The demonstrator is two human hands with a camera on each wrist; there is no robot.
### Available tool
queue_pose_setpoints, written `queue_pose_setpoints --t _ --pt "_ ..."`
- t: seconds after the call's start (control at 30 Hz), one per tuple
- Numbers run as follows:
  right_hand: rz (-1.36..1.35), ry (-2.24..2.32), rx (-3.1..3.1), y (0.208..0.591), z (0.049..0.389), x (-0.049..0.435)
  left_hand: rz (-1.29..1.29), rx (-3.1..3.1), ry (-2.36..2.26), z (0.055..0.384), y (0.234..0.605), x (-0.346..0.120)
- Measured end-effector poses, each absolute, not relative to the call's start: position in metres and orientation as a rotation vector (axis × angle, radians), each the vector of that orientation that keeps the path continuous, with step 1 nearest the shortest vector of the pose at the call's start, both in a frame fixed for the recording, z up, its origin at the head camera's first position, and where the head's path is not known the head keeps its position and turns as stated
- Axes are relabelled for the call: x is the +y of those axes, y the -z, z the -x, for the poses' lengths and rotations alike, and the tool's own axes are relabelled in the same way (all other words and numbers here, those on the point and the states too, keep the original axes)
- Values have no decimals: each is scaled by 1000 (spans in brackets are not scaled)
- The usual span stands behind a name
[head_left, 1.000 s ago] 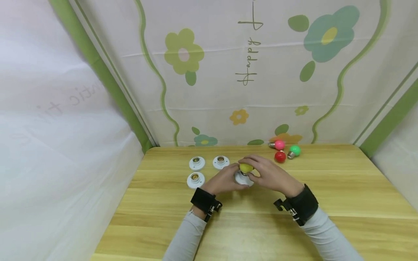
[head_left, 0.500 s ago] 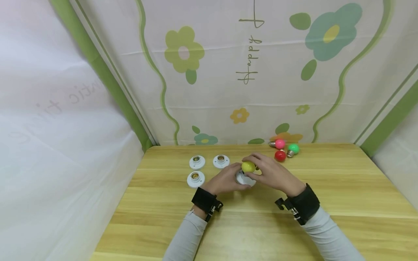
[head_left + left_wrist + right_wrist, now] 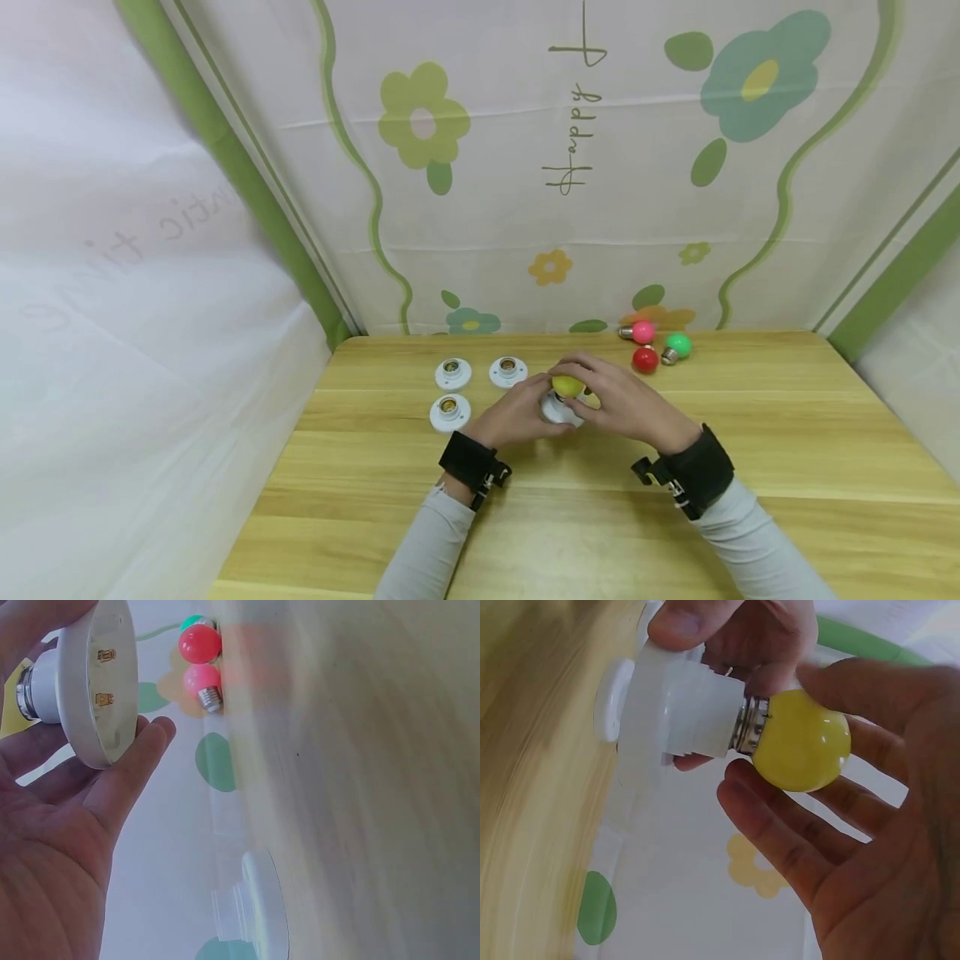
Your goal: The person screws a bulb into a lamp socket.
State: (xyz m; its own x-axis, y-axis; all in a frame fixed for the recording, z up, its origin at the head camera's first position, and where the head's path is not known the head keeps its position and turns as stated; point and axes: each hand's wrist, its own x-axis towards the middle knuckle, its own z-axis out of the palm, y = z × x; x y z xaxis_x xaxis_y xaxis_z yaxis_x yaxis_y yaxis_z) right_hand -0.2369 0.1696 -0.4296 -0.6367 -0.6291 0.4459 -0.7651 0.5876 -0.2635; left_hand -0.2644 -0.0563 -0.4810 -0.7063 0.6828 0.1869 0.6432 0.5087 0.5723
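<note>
My left hand (image 3: 522, 412) grips a white round lamp socket (image 3: 97, 682) by its base, with the thumb and fingers at its rim. The socket is held off the table, and its underside with brass contacts shows in the left wrist view. The metal screw base of a yellow light bulb (image 3: 801, 742) sits in the socket mouth, with part of its thread still visible. My right hand (image 3: 626, 400) holds the bulb's round glass between thumb and fingers. In the head view, the fingers hide part of the bulb.
Three more white sockets stand on the wooden table (image 3: 525, 533): back left (image 3: 453, 374), front left (image 3: 450, 412) and beside my left hand (image 3: 508, 372). Pink (image 3: 642, 332), red (image 3: 645, 360) and green (image 3: 678, 345) bulbs lie near the back edge, by a flowered curtain (image 3: 480, 208).
My right fingers have shifted around the yellow bulb, covering more of it than half a second ago. The left hand stays on the socket in nearly the same place.
</note>
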Motion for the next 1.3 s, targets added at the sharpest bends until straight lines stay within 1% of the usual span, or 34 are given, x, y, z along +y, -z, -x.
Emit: queue_pose_setpoints --t 0.33,0.83,1.3 --pt "-1097 -641 -2594 428 235 172 -1159 2684 -964 264 482 -57" --pt "-1022 -646 -2559 432 233 170 -1163 2671 -993 261 486 -56" --pt "-1099 -606 -2533 430 235 170 -1180 2707 -977 266 483 -57"
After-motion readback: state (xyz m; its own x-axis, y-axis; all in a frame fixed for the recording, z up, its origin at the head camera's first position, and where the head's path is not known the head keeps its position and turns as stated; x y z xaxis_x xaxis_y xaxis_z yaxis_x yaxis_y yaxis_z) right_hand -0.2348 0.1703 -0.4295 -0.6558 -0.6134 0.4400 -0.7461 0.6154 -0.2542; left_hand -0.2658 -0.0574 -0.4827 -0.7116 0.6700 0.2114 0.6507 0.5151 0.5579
